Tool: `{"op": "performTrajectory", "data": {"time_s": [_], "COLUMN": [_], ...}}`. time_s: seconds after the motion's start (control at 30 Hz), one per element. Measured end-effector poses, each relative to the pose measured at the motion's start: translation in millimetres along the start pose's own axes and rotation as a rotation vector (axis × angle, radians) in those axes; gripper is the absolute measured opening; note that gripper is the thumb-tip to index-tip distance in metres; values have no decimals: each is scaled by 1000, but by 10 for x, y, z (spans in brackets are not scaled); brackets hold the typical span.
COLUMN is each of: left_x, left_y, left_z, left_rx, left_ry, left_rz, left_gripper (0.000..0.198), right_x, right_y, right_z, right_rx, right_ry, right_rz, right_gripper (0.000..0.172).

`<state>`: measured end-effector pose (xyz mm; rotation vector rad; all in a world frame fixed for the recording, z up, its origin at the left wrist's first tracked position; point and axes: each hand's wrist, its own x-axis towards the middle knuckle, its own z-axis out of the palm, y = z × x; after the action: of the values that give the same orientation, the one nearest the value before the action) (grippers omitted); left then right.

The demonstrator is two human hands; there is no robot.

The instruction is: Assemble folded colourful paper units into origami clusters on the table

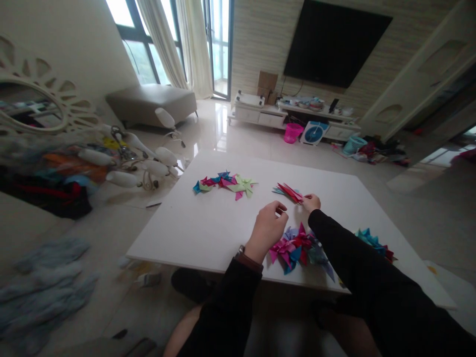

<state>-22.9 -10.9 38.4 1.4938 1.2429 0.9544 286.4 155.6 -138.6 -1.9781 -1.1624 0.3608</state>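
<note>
I stood off to one side and logged the following.

Site: a white desk [193,223] with one person working at it, both arms out over the top.

Right grip [311,202]: finger and thumb pressed together at the end of a bundle of flat folded papers [287,191], seemingly pinching the red ones. Whether it had one piece or several, I could not tell. The bundle lay right of the desk's middle, beyond both arms, red pieces crossing over grey-blue ones.

Left grip [268,225]: fingers loosely curled, slightly spread from the thumb, nothing seen in it. It was near the bundle but apart from it.

Pointed paper shapes stood in three lots. A far-left row [226,184] ran from blue through pink to pale green. A near cluster [292,248] in magenta, red, blue and lilac sat close to the desk's edge, partly behind the right sleeve [357,263]. A blue-to-red group [374,244] showed past that same sleeve.

Progress, as I judged it: the folding looked largely done, since most of the paper had already taken pointed form. The flat bundle looked like the portion left, with handling of it only just under way. Whether the shapes within each lot were joined or merely touching, I could not establish.
</note>
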Motion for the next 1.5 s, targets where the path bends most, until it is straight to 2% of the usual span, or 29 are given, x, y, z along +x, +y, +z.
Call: {"op": "performTrajectory", "data": {"time_s": [0.23,0.37,0.5,0.67,0.83,0.9,1.03,1.23,1.37,1.5], "left_x": [12,49,62,44,43,45,39,33,38,23], "left_y": [-31,-33,-31,-37,-39,-46,-67,-80,-75,-47], "left_z": [-25,5,66,116,129,136,172,221,213,196], "left_rx": [5,14,17,54,76,75,76,95,108,76], "left_ry": [13,15,7,8,-2,-8,-9,-14,-3,2], "left_rz": [-4,-12,-11,-14,-9,-2,7,13,29,37], "left_gripper": [19,19,18,18,18,19,20,20,19,19], "right_x": [263,334,322,276,218,170,71,68,81,-2], "right_y": [-204,-221,-194,-212,-226,-192,-87,-45,-136,-452], "right_z": [98,221,296,284,184,146,105,123,159,291], "right_rx": [-302,-411,-474,-499,-485,-482,-489,-589,-611,-606], "right_ry": [-93,-154,-183,-86,19,-11,-163,-236,-192,-175], "right_rz": [-115,-132,-151,-186,-305,-379,-500,-518,-518,-609], "right_gripper": [16,24,19,7,23,22,15,15,16,21]}}
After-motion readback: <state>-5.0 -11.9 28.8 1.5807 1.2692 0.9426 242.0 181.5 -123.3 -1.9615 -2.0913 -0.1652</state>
